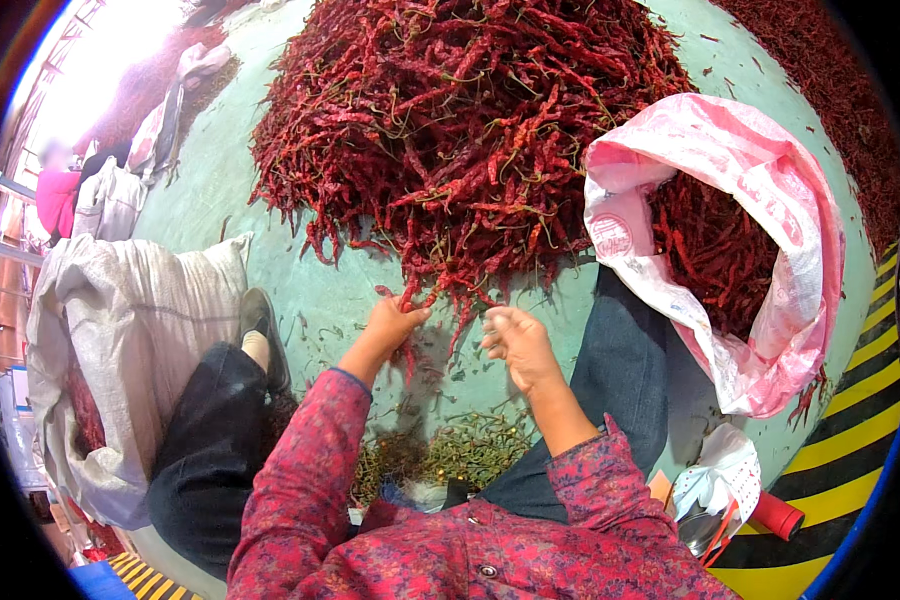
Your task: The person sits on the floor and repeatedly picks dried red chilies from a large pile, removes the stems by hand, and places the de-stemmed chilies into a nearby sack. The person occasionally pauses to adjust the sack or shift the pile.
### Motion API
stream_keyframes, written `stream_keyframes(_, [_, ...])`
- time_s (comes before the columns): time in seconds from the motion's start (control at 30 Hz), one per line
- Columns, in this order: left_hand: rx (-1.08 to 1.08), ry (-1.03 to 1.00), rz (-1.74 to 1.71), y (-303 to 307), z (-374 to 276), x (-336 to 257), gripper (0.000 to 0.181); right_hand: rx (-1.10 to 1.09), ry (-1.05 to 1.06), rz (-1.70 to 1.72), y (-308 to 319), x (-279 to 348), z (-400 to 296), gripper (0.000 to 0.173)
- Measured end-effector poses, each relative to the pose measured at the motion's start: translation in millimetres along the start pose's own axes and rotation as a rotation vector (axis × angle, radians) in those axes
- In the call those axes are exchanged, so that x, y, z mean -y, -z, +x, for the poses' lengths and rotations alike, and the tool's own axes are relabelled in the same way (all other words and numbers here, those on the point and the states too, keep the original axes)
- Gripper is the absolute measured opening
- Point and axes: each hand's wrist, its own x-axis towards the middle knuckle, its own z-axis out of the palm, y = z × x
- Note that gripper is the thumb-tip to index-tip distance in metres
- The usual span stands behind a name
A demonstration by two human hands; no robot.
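A large heap of dried red chili peppers (450, 127) with pale stems lies on the green floor before me. At its near edge my left hand (392, 328) is closed around dried chilies, some hanging below the fingers. My right hand (516, 341) is to its right, fingers curled with the thumb near them, close to a chili tip; whether it holds anything cannot be told. Cut-off stems (480, 450) lie in a small pile between my legs. At the right stands a pink and white woven sack (802, 247), its rim rolled down, with dried chilies inside.
A white woven sack (142, 300) stands at the left beside my leg. More chilies (832, 97) cover the floor at upper right. A red cylinder (780, 516) and a white bag (724, 469) lie by yellow-black floor stripes (832, 480). A person in pink (56, 199) is at far left.
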Motion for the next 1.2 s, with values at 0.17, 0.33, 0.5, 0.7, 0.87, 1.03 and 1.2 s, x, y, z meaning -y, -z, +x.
stream_keyframes(0.17, [0.097, 0.147, -0.405, -30, -51, -39, 0.013, 0.112, -0.099, -0.36, -19, -13, -8, 0.023])
stream_keyframes(0.33, [0.004, 0.036, -0.425, -51, -66, -44, 0.016, 0.09, -0.068, -0.483, -12, -22, -3, 0.013])
stream_keyframes(0.5, [-0.046, -0.024, -0.134, -51, -63, -46, 0.015, 0.121, -0.046, -0.61, -16, -19, -9, 0.013])
stream_keyframes(0.7, [-0.112, 0.056, -0.39, -53, -67, -29, 0.007, 0.185, 0.237, -0.884, -20, -14, -18, 0.014])
stream_keyframes(0.87, [-0.005, 0.29, -0.678, -46, -64, -17, 0.005, 0.408, 0.372, -0.811, -26, -16, -29, 0.015])
stream_keyframes(1.03, [-0.396, -0.052, 0.155, -10, -8, 10, 0.011, 0.438, 0.559, -1.067, -17, -25, -23, 0.029])
stream_keyframes(1.2, [-0.334, 0.081, 0.953, 14, 17, -9, 0.014, 0.299, 0.422, -1.046, -15, -18, -15, 0.031])
